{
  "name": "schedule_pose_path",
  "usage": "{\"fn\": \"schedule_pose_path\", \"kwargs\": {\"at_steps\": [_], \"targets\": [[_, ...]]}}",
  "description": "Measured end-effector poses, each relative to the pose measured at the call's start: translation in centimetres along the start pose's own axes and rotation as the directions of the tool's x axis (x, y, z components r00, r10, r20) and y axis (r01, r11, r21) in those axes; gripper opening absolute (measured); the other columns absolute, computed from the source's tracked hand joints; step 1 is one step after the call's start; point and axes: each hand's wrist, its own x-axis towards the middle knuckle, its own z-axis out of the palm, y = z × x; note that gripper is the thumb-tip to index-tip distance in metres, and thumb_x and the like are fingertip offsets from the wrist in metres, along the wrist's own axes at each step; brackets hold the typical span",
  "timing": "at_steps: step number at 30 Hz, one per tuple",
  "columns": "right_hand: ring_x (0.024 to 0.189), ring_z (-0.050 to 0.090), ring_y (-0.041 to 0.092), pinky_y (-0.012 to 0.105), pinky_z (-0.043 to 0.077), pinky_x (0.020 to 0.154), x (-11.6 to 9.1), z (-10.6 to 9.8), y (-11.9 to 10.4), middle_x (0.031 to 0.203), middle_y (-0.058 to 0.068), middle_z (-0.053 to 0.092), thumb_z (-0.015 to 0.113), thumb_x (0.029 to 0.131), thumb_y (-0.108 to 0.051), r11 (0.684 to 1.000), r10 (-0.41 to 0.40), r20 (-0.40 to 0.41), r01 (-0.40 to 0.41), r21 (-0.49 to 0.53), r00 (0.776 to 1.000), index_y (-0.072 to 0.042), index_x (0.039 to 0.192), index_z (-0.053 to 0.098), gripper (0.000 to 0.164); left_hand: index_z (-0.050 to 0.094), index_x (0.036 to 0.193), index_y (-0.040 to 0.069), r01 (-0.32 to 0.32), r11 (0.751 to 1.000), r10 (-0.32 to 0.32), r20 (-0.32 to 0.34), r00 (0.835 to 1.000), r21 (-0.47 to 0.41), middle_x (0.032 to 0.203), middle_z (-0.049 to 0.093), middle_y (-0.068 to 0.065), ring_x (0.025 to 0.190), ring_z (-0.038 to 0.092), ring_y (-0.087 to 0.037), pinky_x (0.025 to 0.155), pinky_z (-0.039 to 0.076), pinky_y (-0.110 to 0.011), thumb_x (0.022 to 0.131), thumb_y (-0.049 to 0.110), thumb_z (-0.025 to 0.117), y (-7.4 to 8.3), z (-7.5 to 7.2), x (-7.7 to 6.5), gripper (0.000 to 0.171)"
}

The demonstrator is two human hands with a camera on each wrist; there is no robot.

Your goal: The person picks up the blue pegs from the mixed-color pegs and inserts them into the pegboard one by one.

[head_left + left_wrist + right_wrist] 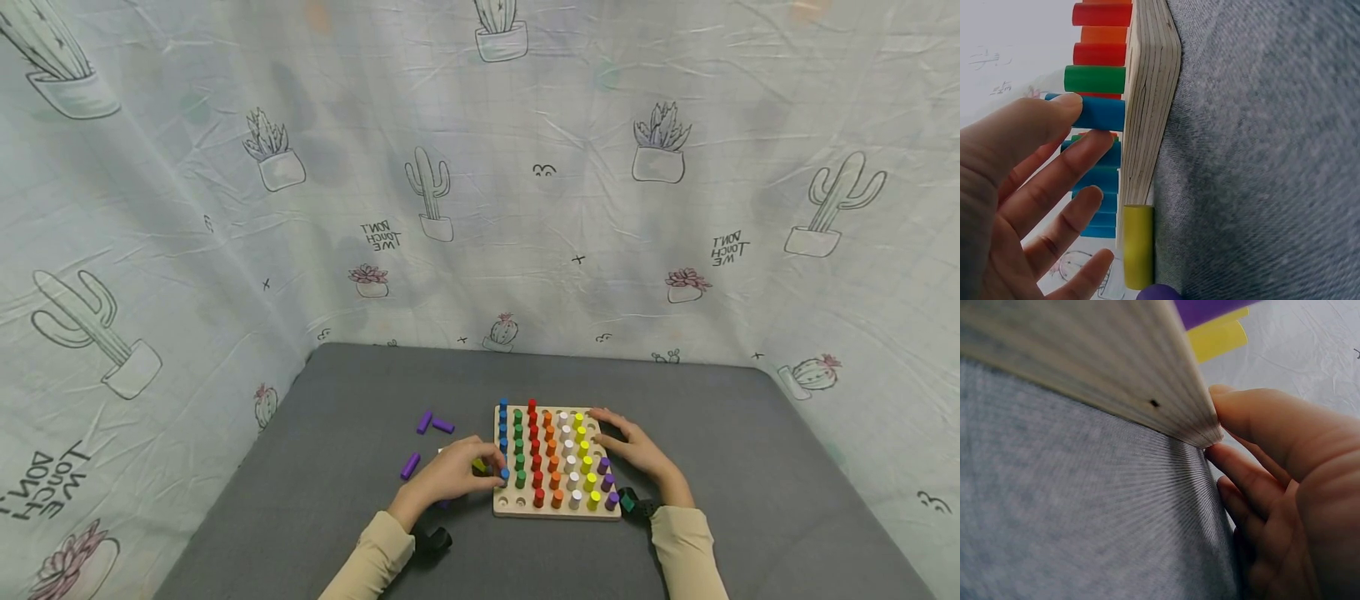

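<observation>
A wooden pegboard [512, 511] on the grey table holds rows of blue, green, red, orange, white, yellow and purple pegs. My left hand [457, 468] is at its near left side, pinching a blue peg [1105, 112] between thumb and a finger. That peg stands in line with the other blue pegs, its lower end at the board's face. On the right, my right hand [639, 450] holds the board's edge, thumb on the upper side and fingers along the side. A yellow peg [1139, 247] lies beside the board, partly hidden by my left hand in the head view.
Loose purple pegs [410, 466] lie on the table [330, 467] left of the board, several in all. Black wrist gear [433, 542] sits under my left wrist, with more at the right one. A patterned cloth [480, 250] hangs behind the table.
</observation>
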Motion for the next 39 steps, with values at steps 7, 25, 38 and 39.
{"fn": "schedule_pose_path", "kwargs": {"at_steps": [7, 25, 38, 39], "targets": [[0.137, 0.012, 0.046, 0.068, 0.014, 0.102, 0.1, -0.3, 0.3, 0.146, 0.02, 0.033, 0.058, 0.091, -0.021, 1.0, 0.01, 0.013, -0.01, 0.019, 1.0, -0.011, 0.137, 0.044, 0.049, 0.065, 0.098, 0.024, 0.0, 1.0, 0.0, 0.017, 1.0, 0.004, 0.09, 0.059, 0.014, 0.087, 0.053, -0.006, 0.072, 0.045, -0.021, 0.083, 0.035, 0.069, -0.1, 0.1, 0.0, 0.019], [0.137, 0.013, 0.046, 0.068, 0.014, 0.102, 0.0, -0.3, 0.3, 0.146, 0.019, 0.033, 0.058, 0.092, -0.022, 1.0, 0.01, 0.015, -0.01, 0.012, 1.0, -0.011, 0.137, 0.044, 0.049, 0.065, 0.096, 0.026, 0.009, 1.0, -0.009, 0.02, 1.0, 0.006, 0.09, 0.059, 0.017, 0.087, 0.053, -0.006, 0.072, 0.044, -0.021, 0.083, 0.037, 0.069, -0.3, 0.2, 0.0, 0.018], [0.137, 0.013, 0.047, 0.067, 0.013, 0.102, 0.1, -0.3, 0.6, 0.146, 0.021, 0.032, 0.058, 0.092, -0.022, 1.0, -0.01, 0.017, 0.01, -0.004, 1.0, -0.01, 0.137, 0.044, 0.049, 0.064, 0.095, 0.029, -0.006, 1.0, 0.006, 0.003, 1.0, 0.022, 0.089, 0.06, 0.019, 0.086, 0.052, -0.005, 0.07, 0.042, -0.021, 0.082, 0.038, 0.068, -0.9, 0.1, -0.2, 0.016], [0.137, 0.013, 0.047, 0.067, 0.013, 0.102, 0.1, -0.3, 0.6, 0.146, 0.021, 0.032, 0.058, 0.092, -0.022, 1.0, -0.01, 0.016, 0.01, -0.002, 1.0, -0.009, 0.137, 0.044, 0.049, 0.064, 0.094, 0.031, -0.011, 1.0, 0.011, 0.001, 1.0, 0.026, 0.089, 0.06, 0.02, 0.086, 0.052, -0.005, 0.07, 0.042, -0.021, 0.083, 0.038, 0.068, -1.0, 0.0, -0.3, 0.015]]}}
